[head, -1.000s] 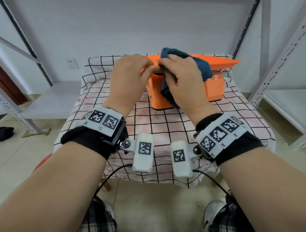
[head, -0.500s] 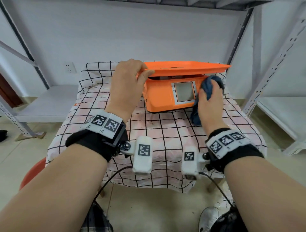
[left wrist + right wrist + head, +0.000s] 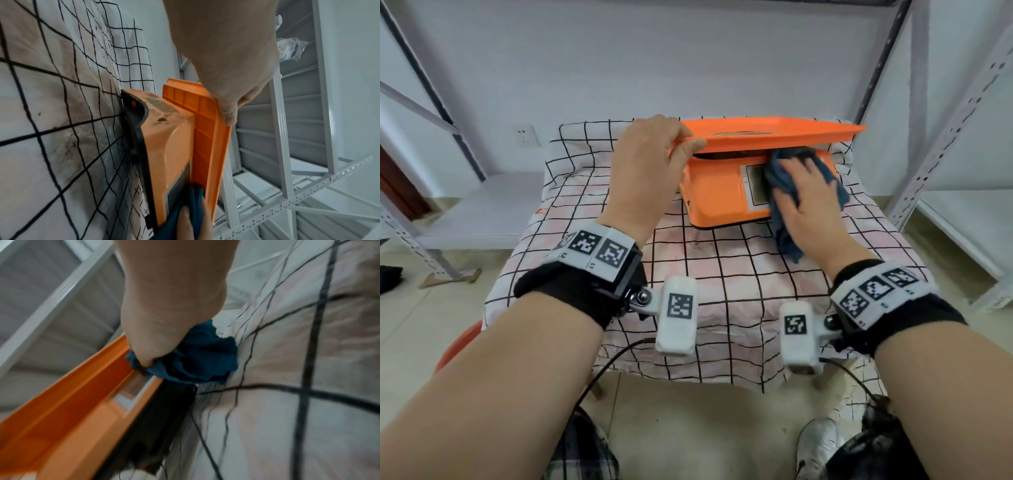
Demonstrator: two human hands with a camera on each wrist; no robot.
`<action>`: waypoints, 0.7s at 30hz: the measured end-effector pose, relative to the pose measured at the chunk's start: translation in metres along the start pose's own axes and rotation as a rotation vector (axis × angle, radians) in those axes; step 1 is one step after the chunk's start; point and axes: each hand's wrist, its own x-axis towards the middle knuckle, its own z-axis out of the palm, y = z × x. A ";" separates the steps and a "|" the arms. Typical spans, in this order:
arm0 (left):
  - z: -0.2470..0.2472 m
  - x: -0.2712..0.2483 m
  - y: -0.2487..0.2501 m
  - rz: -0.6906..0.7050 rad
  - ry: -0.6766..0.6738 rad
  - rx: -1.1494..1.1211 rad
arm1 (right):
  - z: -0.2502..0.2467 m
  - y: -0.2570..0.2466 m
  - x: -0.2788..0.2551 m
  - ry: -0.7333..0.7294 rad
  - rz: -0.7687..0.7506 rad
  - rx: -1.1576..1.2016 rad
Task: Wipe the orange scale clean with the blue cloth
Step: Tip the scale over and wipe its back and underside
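Note:
The orange scale stands at the back of the table, its flat tray on top. My left hand grips the tray's left edge, fingers over the rim and thumb beneath. The left wrist view shows that hand on the tray rim of the scale. My right hand holds the bunched blue cloth and presses it on the display panel at the front. In the right wrist view the thumb of my right hand digs into the cloth beside the scale.
A checked tablecloth covers the small table. Grey metal shelving stands on the left and on the right. A red stool sits low at the table's left front corner. White wall lies close behind the scale.
My right hand has slid the cloth left from the scale's right front corner onto the display. The left hand has kept its hold on the tray's edge.

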 end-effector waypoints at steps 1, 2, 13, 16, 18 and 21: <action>0.001 0.000 0.002 0.007 -0.003 -0.001 | -0.004 0.005 0.002 0.030 0.060 0.013; 0.003 -0.001 0.004 0.018 -0.006 0.002 | -0.005 0.005 0.003 0.061 0.121 0.056; 0.004 -0.001 0.000 0.028 -0.014 0.024 | 0.030 -0.064 -0.014 -0.329 -0.457 0.015; 0.003 0.000 -0.003 -0.013 0.019 0.000 | 0.014 -0.043 -0.012 -0.189 -0.235 0.143; 0.001 0.002 -0.007 -0.061 0.028 -0.023 | 0.004 -0.017 -0.007 -0.079 -0.098 0.111; 0.004 0.001 -0.004 -0.050 0.023 -0.036 | 0.000 0.013 0.001 0.116 0.143 0.074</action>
